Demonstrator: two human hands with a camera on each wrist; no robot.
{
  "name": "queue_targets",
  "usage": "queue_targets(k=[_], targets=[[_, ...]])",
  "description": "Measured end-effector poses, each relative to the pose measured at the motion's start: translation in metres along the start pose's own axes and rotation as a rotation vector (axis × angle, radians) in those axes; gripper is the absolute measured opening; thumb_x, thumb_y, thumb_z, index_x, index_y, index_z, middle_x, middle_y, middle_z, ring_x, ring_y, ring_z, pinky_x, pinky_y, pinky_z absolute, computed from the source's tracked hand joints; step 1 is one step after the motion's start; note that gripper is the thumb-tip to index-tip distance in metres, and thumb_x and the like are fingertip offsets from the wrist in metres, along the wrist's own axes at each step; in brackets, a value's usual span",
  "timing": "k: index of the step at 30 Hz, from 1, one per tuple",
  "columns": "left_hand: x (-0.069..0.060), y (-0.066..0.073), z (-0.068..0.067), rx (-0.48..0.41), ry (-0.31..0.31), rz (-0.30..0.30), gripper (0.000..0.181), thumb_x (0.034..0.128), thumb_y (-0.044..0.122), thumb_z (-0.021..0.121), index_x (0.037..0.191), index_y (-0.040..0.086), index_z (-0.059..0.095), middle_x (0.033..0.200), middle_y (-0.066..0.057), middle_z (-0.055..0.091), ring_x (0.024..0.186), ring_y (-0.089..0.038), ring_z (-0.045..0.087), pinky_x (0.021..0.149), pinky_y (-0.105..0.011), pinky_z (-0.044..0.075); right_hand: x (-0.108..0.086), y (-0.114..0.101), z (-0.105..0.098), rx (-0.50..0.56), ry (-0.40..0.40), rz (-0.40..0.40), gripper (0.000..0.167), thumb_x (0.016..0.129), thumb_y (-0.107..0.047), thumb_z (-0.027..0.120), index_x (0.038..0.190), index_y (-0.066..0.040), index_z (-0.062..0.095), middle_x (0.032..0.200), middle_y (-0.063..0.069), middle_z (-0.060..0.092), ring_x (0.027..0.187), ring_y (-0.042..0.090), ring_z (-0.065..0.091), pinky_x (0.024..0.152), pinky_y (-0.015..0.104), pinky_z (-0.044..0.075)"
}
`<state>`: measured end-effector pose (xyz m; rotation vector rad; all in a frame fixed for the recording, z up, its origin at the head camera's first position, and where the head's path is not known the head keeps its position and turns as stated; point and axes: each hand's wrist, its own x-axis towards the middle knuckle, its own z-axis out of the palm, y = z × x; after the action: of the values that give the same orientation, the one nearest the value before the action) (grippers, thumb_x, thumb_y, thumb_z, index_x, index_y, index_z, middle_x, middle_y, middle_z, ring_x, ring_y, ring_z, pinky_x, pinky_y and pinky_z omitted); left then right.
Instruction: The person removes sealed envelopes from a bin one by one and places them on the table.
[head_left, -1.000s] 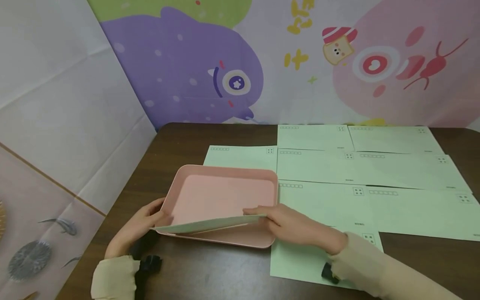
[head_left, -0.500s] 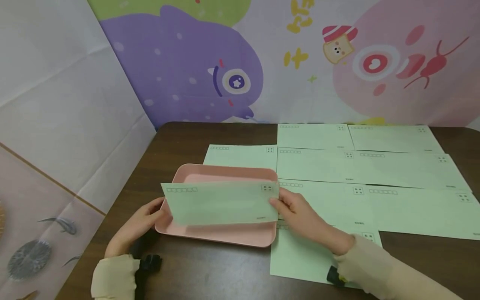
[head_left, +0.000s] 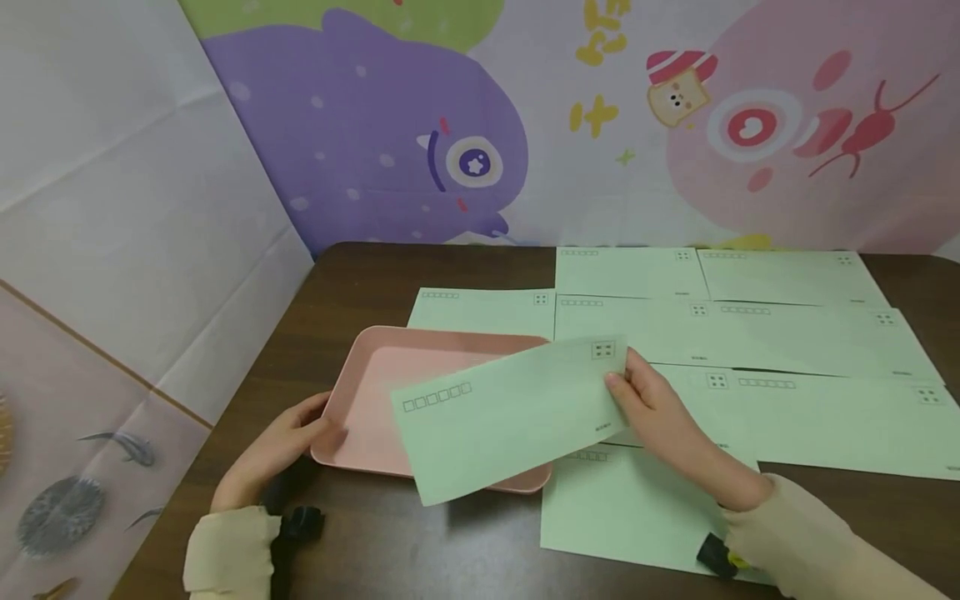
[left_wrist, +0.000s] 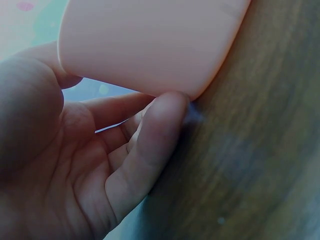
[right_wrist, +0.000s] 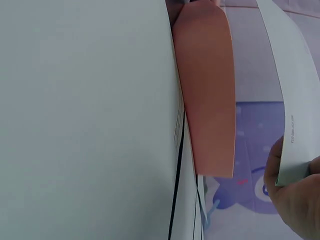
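Observation:
A pale green envelope (head_left: 517, 425) is held tilted in the air over the right part of a shallow pink tray (head_left: 360, 367). My right hand (head_left: 667, 417) pinches its right end between thumb and fingers. The right wrist view shows this envelope (right_wrist: 295, 90) raised, with the hand (right_wrist: 300, 200) at its lower end and the tray (right_wrist: 210, 95) beyond the envelopes on the table. At the tray's left side, my left hand (head_left: 273, 446) grips the rim. Seen from the left wrist, the hand's (left_wrist: 85, 150) fingers hold the tray's corner (left_wrist: 150, 40).
Several matching green envelopes (head_left: 832, 417) lie in rows on the dark wooden table (head_left: 375, 533), to the right of the tray. One envelope (head_left: 480, 310) lies behind it and another (head_left: 615, 508) near the front. A cartoon-printed cloth (head_left: 360, 125) hangs at the back.
My right hand has lifted the envelope from the tray, turned its printed face up and drawn it rightward and towards me. The left hand has stayed on the tray.

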<state>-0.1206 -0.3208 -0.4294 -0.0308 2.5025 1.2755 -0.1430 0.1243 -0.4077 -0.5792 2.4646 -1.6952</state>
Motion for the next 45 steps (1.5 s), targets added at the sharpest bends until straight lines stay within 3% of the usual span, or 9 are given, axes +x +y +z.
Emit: queue_targets(k=[9,12,17,25,29,34,37,41,45], targets=[[0.002,0.000,0.000,0.003,-0.004,0.034,0.059,0.0932,0.031,0.048,0.139,-0.001,0.030,0.136,-0.024,0.038,0.117,-0.033,0.043,0.091,-0.040,0.039,-0.019,0.011,-0.028,-0.096,0.070,-0.029,0.019,0.099,-0.012,0.031,0.111,0.002,0.035,0.103,0.015,0.051,0.080,0.004,0.046,0.061,0.022,0.040],[0.002,-0.001,0.001,0.004,-0.003,0.028,0.059,0.0930,0.032,0.048,0.139,0.001,0.030,0.137,-0.022,0.038,0.118,-0.032,0.042,0.093,-0.042,0.038,-0.027,0.018,-0.039,-0.140,0.091,-0.029,0.019,0.099,-0.011,0.030,0.110,0.003,0.033,0.100,0.016,0.047,0.079,0.004,0.041,0.059,0.022,0.036],[0.002,-0.003,0.001,0.008,0.003,0.009,0.060,0.0922,0.034,0.049,0.140,0.003,0.031,0.138,-0.020,0.037,0.121,-0.032,0.040,0.095,-0.045,0.035,-0.041,0.028,-0.057,-0.186,0.135,-0.028,0.023,0.100,-0.010,0.028,0.117,0.005,0.031,0.102,0.016,0.047,0.079,-0.001,0.047,0.059,0.021,0.041],[0.003,-0.004,0.001,0.011,0.012,0.010,0.059,0.0917,0.034,0.049,0.139,0.003,0.032,0.137,-0.020,0.039,0.120,-0.032,0.040,0.096,-0.046,0.034,-0.058,0.047,-0.082,-0.208,0.268,-0.029,0.021,0.099,-0.008,0.031,0.119,-0.002,0.034,0.100,-0.016,0.047,0.080,-0.004,0.053,0.059,0.018,0.047],[0.003,-0.004,0.001,0.008,0.014,0.008,0.059,0.0915,0.034,0.050,0.139,0.003,0.033,0.137,-0.020,0.039,0.120,-0.032,0.040,0.097,-0.047,0.033,-0.066,0.054,-0.090,-0.232,0.288,-0.008,0.021,0.098,-0.008,0.032,0.119,-0.003,0.034,0.097,-0.021,0.047,0.078,-0.005,0.054,0.055,0.019,0.047],[0.002,-0.002,0.001,0.003,0.008,-0.004,0.060,0.0912,0.035,0.050,0.140,0.004,0.032,0.139,-0.020,0.037,0.122,-0.032,0.039,0.097,-0.047,0.032,-0.073,0.057,-0.103,-0.247,0.319,0.013,0.019,0.098,-0.007,0.032,0.115,-0.015,0.036,0.095,-0.025,0.047,0.074,-0.006,0.053,0.052,0.020,0.045],[0.002,-0.001,0.001,0.007,0.006,-0.015,0.062,0.0908,0.037,0.050,0.140,0.005,0.031,0.140,-0.019,0.036,0.123,-0.032,0.037,0.097,-0.047,0.033,-0.078,0.063,-0.111,-0.282,0.359,0.050,0.019,0.098,-0.009,0.032,0.116,-0.012,0.036,0.094,-0.020,0.048,0.071,-0.007,0.052,0.051,0.019,0.045],[0.002,-0.001,0.000,0.015,0.000,0.018,0.060,0.0920,0.034,0.049,0.140,0.003,0.030,0.138,-0.021,0.038,0.120,-0.033,0.041,0.093,-0.043,0.037,-0.087,0.085,-0.125,-0.309,0.389,0.117,0.026,0.099,-0.013,0.031,0.123,-0.003,0.033,0.101,0.005,0.053,0.071,-0.009,0.052,0.050,0.019,0.045],[0.002,0.000,-0.001,0.021,-0.005,0.041,0.060,0.0930,0.033,0.048,0.140,0.001,0.029,0.137,-0.022,0.038,0.119,-0.033,0.042,0.092,-0.042,0.039,-0.097,0.126,-0.146,-0.372,0.452,0.175,0.026,0.099,-0.019,0.031,0.125,-0.015,0.033,0.103,-0.002,0.048,0.070,-0.009,0.051,0.051,0.020,0.045]])
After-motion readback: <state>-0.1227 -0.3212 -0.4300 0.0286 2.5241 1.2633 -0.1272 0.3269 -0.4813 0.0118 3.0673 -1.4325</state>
